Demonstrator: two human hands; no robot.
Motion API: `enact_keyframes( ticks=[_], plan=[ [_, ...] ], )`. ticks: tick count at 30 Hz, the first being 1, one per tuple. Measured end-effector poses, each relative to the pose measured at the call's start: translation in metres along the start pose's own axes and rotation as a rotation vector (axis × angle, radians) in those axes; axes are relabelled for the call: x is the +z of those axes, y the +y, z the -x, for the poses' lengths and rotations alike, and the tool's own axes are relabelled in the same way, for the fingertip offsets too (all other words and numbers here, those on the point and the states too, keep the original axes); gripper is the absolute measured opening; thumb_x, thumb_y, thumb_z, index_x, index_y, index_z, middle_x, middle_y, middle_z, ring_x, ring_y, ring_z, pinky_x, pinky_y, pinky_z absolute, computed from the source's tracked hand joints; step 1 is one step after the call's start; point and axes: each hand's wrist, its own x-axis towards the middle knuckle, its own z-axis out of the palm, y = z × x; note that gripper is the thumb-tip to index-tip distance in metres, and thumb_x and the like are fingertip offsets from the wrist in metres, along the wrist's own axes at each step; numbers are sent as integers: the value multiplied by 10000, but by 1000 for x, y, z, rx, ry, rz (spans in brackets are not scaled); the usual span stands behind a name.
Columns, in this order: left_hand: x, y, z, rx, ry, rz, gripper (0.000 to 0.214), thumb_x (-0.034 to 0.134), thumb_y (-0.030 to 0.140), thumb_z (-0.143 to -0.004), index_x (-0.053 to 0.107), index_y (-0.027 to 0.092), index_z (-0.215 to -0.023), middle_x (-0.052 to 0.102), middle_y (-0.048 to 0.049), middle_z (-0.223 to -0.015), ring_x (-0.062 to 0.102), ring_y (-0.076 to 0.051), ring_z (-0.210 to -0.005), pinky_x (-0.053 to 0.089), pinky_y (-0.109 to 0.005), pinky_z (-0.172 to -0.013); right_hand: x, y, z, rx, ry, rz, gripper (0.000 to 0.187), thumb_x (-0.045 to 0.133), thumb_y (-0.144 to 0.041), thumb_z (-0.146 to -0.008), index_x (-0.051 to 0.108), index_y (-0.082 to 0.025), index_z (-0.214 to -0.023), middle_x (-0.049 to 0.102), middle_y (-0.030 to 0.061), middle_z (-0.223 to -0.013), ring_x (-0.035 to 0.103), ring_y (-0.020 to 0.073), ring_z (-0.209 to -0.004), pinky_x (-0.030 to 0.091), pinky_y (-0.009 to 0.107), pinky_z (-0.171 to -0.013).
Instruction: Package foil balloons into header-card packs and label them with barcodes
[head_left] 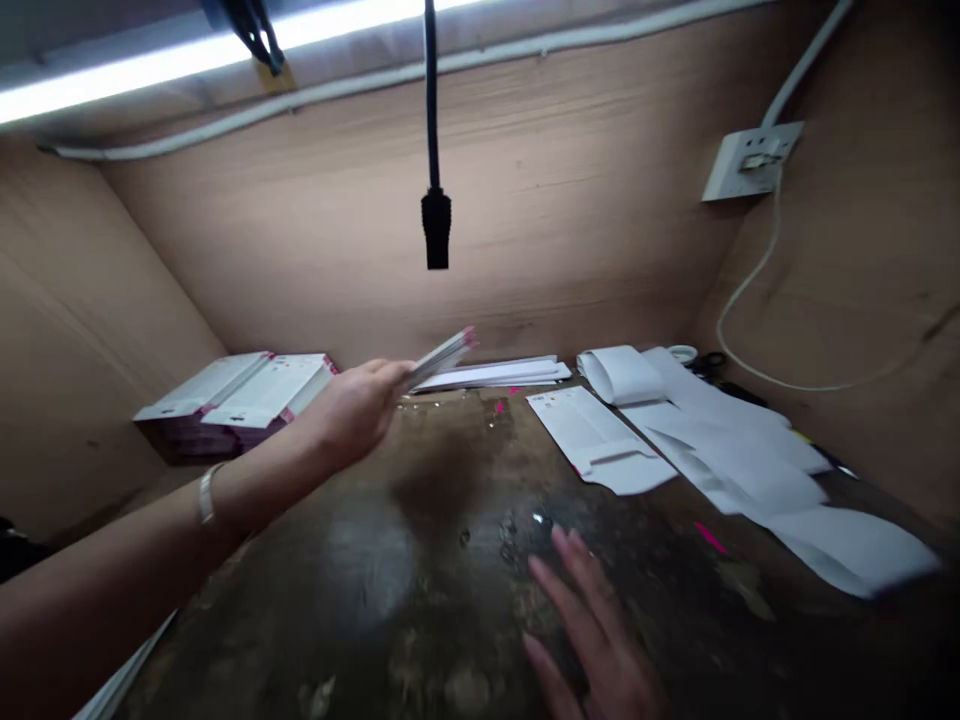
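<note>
My left hand (360,410) is closed around a thin bundle of flat white cartons (444,356) with pink ends, raised over the far part of the table. Low in the view, my right hand (592,640) hovers above or rests on the dark tabletop (375,600); its fingers are spread and nothing is in them. Beyond it lies a single white carton (604,440) with a flap at its near end. More flat white pieces (499,374) lie against the back wall, just behind the held bundle.
Two stacks of white and pink cartons (262,390) stand at the back left. A long strip of white paper (735,460) curls along the right. A black cable with a connector (436,225) hangs in the middle. A socket (754,160) is on the wall.
</note>
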Motion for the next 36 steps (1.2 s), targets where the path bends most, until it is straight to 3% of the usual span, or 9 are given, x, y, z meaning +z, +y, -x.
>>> enact_keyframes(
  ticks=[3,7,10,14,18,23,27,32,36],
  plan=[
    [-4,46,64,366,-153,425,379,446,166,-842,579,276,-1180,663,-7,-1048,628,-171,-919,461,-227,-809,-36,-23,-32,-201,160,312,626,633,-319,-847,354,-212,-1397,350,113,-1470,250,361,-1366,206,603,-1092],
    [10,76,109,457,-509,537,201,510,179,-805,657,262,-915,668,25,-703,595,-148,-591,414,-223,-547,-62,-54,-84,-280,-560,294,314,741,-319,-741,662,-172,-1007,703,49,-930,664,272,-926,502,390,-825],
    [17,78,116,432,-511,425,154,549,194,-786,643,259,-889,637,20,-635,592,-173,-575,402,-243,-545,-54,-65,-101,-238,-830,237,111,754,-231,-687,662,-171,-669,590,-55,-542,612,119,-504,427,195,-509],
    [21,62,128,229,-221,612,388,668,305,-736,591,278,-1115,685,-21,-962,634,-237,-919,467,-326,-843,-52,-63,-95,-112,-746,88,232,725,-127,-676,582,-168,-498,437,-94,-407,443,40,-365,290,152,-416],
    [45,50,157,-111,214,1310,859,748,532,-640,398,218,-1359,521,-113,-1339,487,-287,-1225,405,-398,-1015,-53,-47,-66,240,-553,-491,171,562,-286,-868,679,-177,-807,668,-34,-672,639,117,-600,485,197,-538],
    [82,67,195,-181,-109,1523,447,733,435,-711,663,178,-1070,710,-78,-1046,642,-279,-987,517,-385,-872,-6,-29,-7,279,-342,-873,240,588,-344,-876,679,-205,-1050,696,51,-1065,646,240,-979,515,392,-885],
    [81,76,202,-161,-72,1534,207,677,301,-791,702,190,-963,733,-24,-956,665,-220,-914,524,-327,-851,14,-26,13,254,-380,-853,258,565,-312,-894,656,-242,-1125,640,59,-1200,556,269,-1145,404,436,-1021],
    [77,76,183,-375,-97,1615,389,705,302,-756,596,138,-1092,704,-96,-1044,664,-255,-934,552,-367,-812,11,-30,-1,533,-367,-1047,315,612,-348,-865,571,-227,-1153,643,92,-1185,611,280,-1058,500,441,-895],
    [101,73,177,-602,10,1237,767,752,281,-681,364,121,-1324,576,-191,-1237,608,-296,-1054,528,-443,-866,30,-22,-10,755,-388,-1152,406,677,-401,-800,519,-176,-1098,674,134,-1094,662,298,-934,535,465,-794]
  ],
)
